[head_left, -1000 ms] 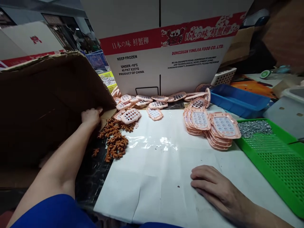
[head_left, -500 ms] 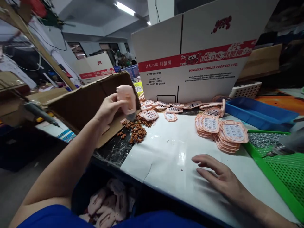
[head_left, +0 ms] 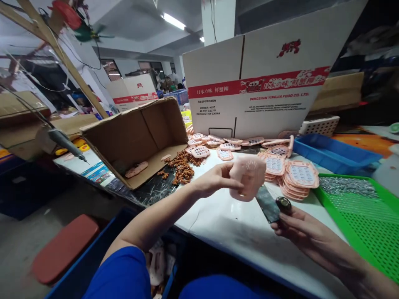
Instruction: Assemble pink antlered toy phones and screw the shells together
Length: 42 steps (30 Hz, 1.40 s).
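My left hand point(head_left: 215, 180) pinches a pale pink plastic shell point(head_left: 249, 176) with a cut-out in it, held up over the white tabletop. Close to its lower right edge, my right hand point(head_left: 302, 224) grips a dark flat piece with a round black part point(head_left: 268, 205); its exact kind is unclear. Behind the shell stand stacks of pink keypad panels point(head_left: 301, 174) with pale button faces. More loose pink panels point(head_left: 199, 152) lie along the back, next to a heap of small brown pieces point(head_left: 183, 170).
An open cardboard box point(head_left: 158, 128) lies on its side at the left. A hanging electric screwdriver point(head_left: 67, 143) is further left. At the right are a blue tray point(head_left: 336, 155) and a green perforated tray point(head_left: 368, 230) with small metal screws. A printed white carton point(head_left: 218, 66) stands behind.
My left hand has carried the pink shell rightward from the box to the middle of the table. My right hand, empty before, now holds the dark flat piece.
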Available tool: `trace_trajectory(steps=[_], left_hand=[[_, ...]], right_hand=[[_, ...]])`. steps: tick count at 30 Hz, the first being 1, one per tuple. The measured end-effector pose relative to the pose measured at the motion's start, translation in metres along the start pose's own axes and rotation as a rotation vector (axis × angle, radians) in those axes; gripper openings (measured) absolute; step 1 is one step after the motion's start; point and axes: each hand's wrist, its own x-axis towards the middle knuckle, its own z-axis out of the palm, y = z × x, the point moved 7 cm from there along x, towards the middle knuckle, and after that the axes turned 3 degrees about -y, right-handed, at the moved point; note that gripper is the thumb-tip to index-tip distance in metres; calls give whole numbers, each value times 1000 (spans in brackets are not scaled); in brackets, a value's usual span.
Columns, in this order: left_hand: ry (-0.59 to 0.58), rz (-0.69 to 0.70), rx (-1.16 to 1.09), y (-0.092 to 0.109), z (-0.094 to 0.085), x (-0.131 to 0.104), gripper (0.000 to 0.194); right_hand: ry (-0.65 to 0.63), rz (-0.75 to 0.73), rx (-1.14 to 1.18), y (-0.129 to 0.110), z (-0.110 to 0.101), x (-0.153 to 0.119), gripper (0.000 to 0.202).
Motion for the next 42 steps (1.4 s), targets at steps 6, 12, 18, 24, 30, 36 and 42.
trace_trajectory(steps=[6, 12, 18, 24, 30, 36, 42], left_hand=[[-168, 134, 760, -9, 38, -13, 19], [-351, 242, 1115, -57, 92, -40, 20], [-116, 319, 1003, -56, 82, -56, 19], [188, 245, 811, -39, 50, -55, 10], [136, 299, 888, -38, 55, -26, 12], [-213, 372, 1273, -39, 113, 24, 33], [-443, 205, 1540, -48, 142, 45, 23]], right_hand=[[227, -159, -286, -9, -45, 0, 54], [329, -281, -909, -2, -42, -10, 30], [271, -61, -1205, 13, -37, -11, 25], [324, -44, -1380, -7, -31, -10, 30], [167, 24, -1518, -8, -27, 16, 32], [149, 61, -1426, -13, -31, 20, 28], [150, 38, -1330, -10, -37, 24, 25]])
